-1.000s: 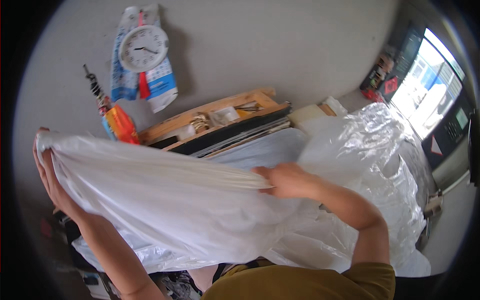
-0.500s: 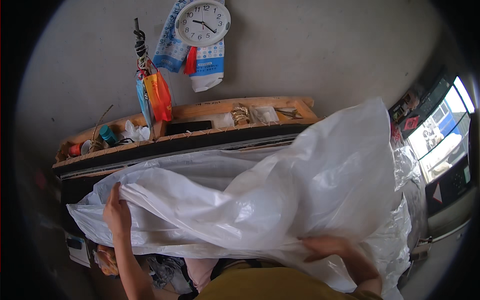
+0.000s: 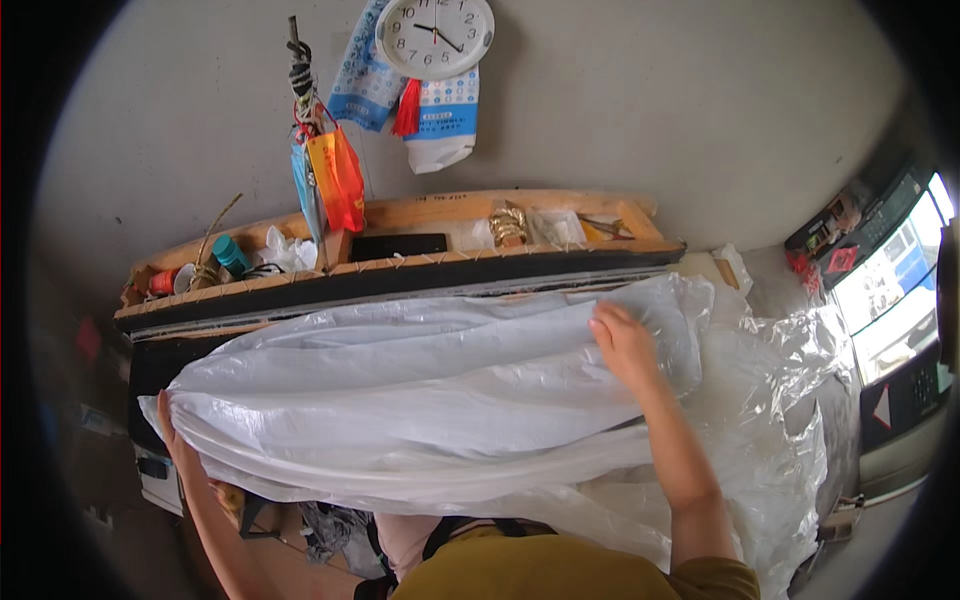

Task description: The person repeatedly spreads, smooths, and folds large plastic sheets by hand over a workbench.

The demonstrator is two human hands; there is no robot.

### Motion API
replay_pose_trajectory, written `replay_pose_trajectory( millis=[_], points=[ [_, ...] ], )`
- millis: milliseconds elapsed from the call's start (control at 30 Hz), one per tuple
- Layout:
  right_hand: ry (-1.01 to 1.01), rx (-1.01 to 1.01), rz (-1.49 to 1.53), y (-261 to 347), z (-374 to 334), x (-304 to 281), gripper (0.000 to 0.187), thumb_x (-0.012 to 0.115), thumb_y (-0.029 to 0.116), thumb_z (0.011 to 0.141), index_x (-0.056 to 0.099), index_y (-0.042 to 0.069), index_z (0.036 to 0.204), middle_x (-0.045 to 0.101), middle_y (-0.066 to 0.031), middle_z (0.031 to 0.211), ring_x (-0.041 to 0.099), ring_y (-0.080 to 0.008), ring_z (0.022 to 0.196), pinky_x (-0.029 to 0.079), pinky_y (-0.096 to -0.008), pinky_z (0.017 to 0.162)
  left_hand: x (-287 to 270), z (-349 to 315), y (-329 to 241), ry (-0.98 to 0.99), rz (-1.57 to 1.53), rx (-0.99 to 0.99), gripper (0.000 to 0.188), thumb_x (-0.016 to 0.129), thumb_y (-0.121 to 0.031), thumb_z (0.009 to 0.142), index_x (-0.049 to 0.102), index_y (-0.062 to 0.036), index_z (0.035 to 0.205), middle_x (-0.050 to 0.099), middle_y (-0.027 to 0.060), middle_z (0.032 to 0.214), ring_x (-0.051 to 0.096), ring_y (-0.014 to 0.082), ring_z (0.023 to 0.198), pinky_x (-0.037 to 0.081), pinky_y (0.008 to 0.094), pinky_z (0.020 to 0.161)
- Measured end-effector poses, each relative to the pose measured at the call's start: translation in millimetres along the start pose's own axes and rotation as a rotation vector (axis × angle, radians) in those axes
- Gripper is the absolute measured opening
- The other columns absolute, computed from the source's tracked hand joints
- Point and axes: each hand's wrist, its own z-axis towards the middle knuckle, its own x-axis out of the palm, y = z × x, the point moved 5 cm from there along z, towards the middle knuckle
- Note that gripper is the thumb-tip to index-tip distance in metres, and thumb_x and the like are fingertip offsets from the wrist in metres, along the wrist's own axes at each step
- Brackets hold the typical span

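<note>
Pinches the left end of a white plastic sheet point(image 3: 420, 410) in the left grip point(image 3: 172, 425), with a small corner poking out past the hand. Holds the right grip point(image 3: 625, 345) on or just over the upper right part of the sheet, fingers bent; cannot tell whether closed on the plastic or only pressing on it. Has the sheet spread in front of the body, in long crosswise folds over the dark desk point(image 3: 158, 375), with the near edge close to the lap.

To the right, has more clear, crinkled plastic point(image 3: 780, 380), glinting. Beyond the sheet, has a long wooden tray point(image 3: 430, 211) with a black front. Inside it, from left to right, has a red spool point(image 3: 163, 282), a teal bottle point(image 3: 231, 254), some crumpled white plastic point(image 3: 288, 250), a flat black thing point(image 3: 398, 247), a bundle of gold cord point(image 3: 508, 225) and a pale tub point(image 3: 560, 228). Above the tray's left half, has an orange bag point(image 3: 343, 185) hung beside a light blue bag point(image 3: 303, 180).

Faces a grey wall point(image 3: 650, 120) with a round white clock point(image 3: 435, 38), blue-and-white packs point(image 3: 438, 120) just below and a red tassel point(image 3: 407, 108). At far right, has a bright window point(image 3: 895, 295). Wears an olive shirt point(image 3: 540, 570).
</note>
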Motion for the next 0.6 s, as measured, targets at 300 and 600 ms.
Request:
replay_pose_trajectory(
  millis=[300,600],
  points=[
    [-0.050,0.083,-0.745,-197.1,-2.1,-61.7,0.015,0.045,0.002,0.080,0.057,0.000,0.089,0.056,-0.0194,0.094,0.055,-0.0351,0.096,0.046,-0.0403,0.081,145.7,-76.2,-124.3,0.330,0.880,0.248,0.071,0.065,-0.008,0.068,0.036,-0.0091,0.133,0.055,0.0147,0.112,0.054,0.0344,0.095,0.044,0.0387,0.083],
    [0.343,-0.601,-0.054,151.1,27.0,16.9,0.028,0.062,0.007,0.075,0.058,-0.002,0.101,0.056,-0.0161,0.106,0.053,-0.0333,0.097,0.043,-0.0363,0.084,151.0,-58.6,-168.3,0.210,0.924,0.317,0.084,0.067,-0.011,0.063,0.026,-0.0057,0.136,0.032,0.0173,0.137,0.028,0.0325,0.129,0.016,0.0479,0.106]
  ],
)
